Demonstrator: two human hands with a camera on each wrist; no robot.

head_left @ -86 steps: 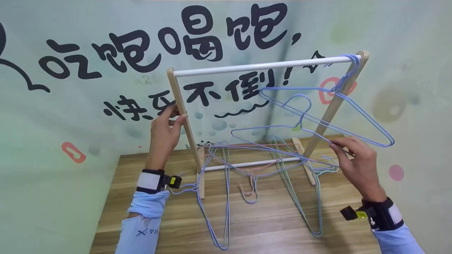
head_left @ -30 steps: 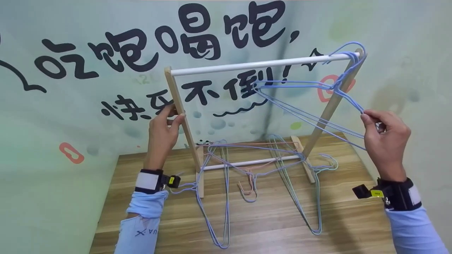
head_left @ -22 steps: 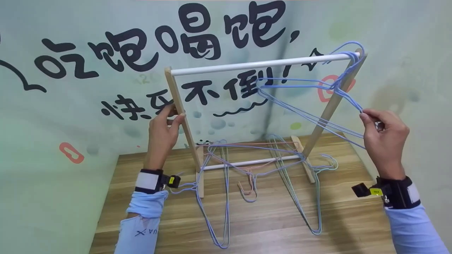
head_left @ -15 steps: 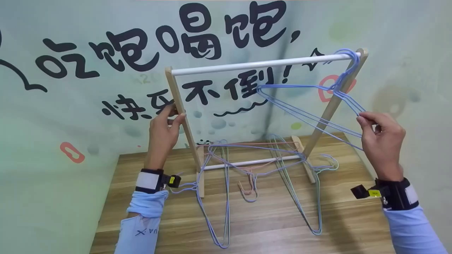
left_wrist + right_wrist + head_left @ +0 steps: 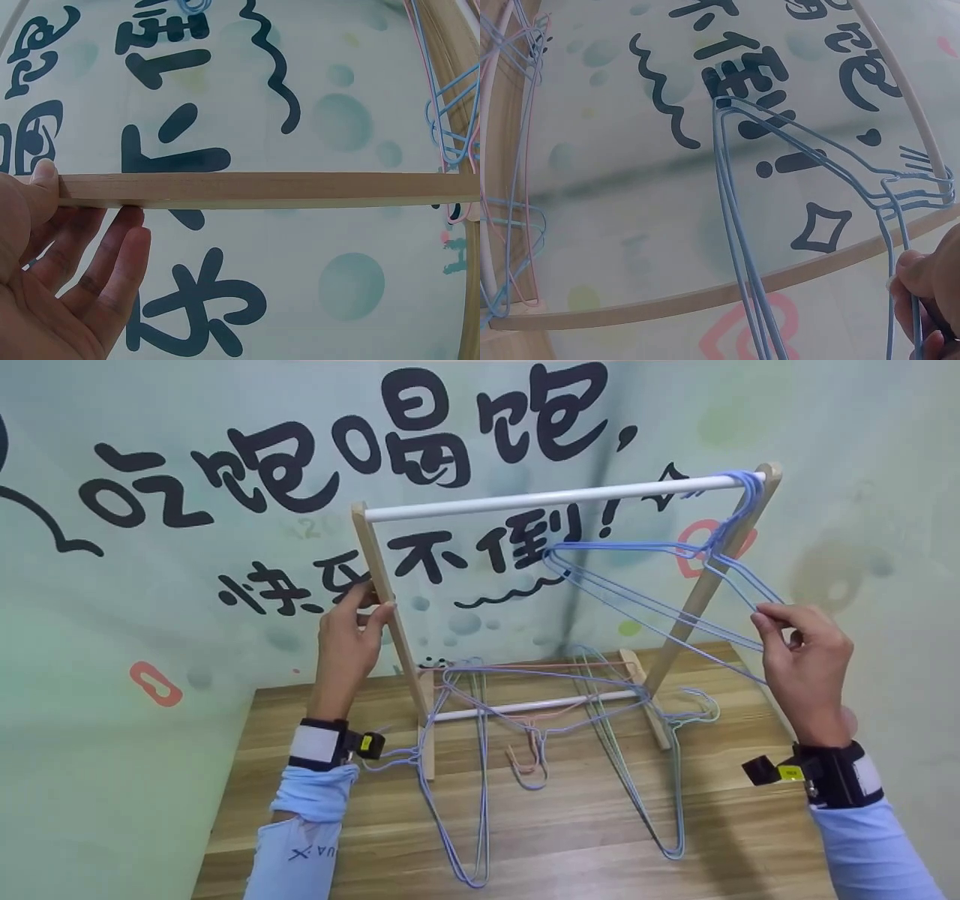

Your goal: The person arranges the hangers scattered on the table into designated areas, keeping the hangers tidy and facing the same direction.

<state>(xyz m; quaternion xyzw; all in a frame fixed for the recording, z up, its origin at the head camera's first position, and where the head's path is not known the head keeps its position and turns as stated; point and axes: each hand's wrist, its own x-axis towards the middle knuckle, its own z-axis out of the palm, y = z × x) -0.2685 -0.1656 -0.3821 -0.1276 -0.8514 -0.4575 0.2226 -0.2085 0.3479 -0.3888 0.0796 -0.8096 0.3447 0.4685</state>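
A small clothes rack with a white top bar point(image 5: 555, 499) stands on the wooden tabletop. My left hand point(image 5: 349, 645) grips its left wooden post point(image 5: 373, 551), thumb at the front and fingers behind; the left wrist view shows the post point(image 5: 262, 190) between them. At the right end of the bar, several blue wire hangers hang by their hooks. My right hand point(image 5: 810, 667) pinches the sloping shoulder of the nearest blue hanger point(image 5: 732, 583) between thumb and fingers. Its hook lies over the bar beside the others. Their lower right corners are hidden behind that hand.
On the tabletop point(image 5: 570, 840), bluish hangers point(image 5: 482, 802) lean at the rack's left foot. Pink and blue hangers with hooks point(image 5: 534, 780) forward lie over the lower white bar point(image 5: 525, 709). Greenish hangers point(image 5: 679, 795) lean at the right. A printed wall stands close behind.
My right hand has brought the blue hanger up and right from in front of the rack, then lowered it slightly; its hook has come down onto the bar. My left hand stays on the post.
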